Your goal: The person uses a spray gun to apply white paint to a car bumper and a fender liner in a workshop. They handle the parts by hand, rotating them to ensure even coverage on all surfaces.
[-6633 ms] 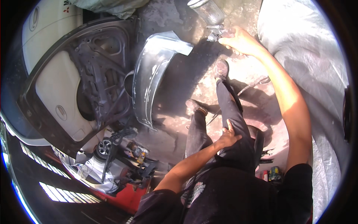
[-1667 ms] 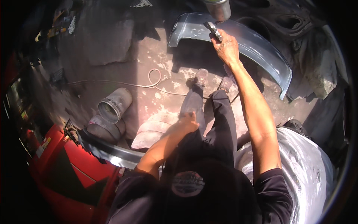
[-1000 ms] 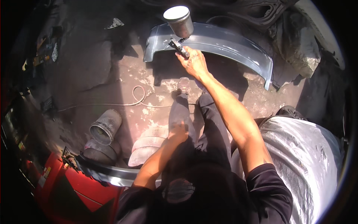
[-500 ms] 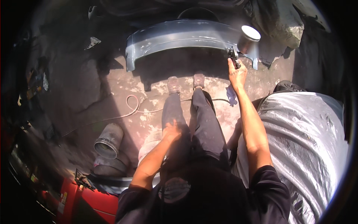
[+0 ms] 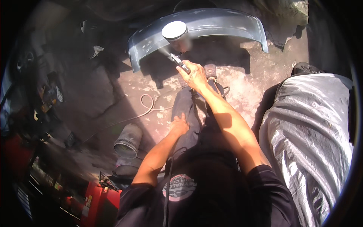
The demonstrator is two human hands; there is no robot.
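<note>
While a bucket (image 5: 128, 140) is being left aside at left, a grey curved panel (image 5: 223, 23) is being presented beyond the shoes (image 5: 210, 70), apparently for easy reach. The left hand (image 5: 180, 124), loosely spread, nothing visibly held, is being braced on the trouser leg (image 5: 186, 101), seemingly for balance. A spray gun (image 5: 179, 62) is being gripped by the right hand (image 5: 194, 76), cup (image 5: 175, 31) uppermost, likely for downward feed; mist (image 5: 163, 50) is being directed toward the panel's left part.

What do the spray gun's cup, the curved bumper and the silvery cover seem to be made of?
Spray gun's cup: probably metal, from its smooth sheen, though blur leaves that open.
Bumper: perhaps plastic, shaped in one long curve; its satiny grey-blue coat, with pale patches, hides the base.
Cover: likely thin plastic or coated fabric, shiny and sharply creased.
</note>
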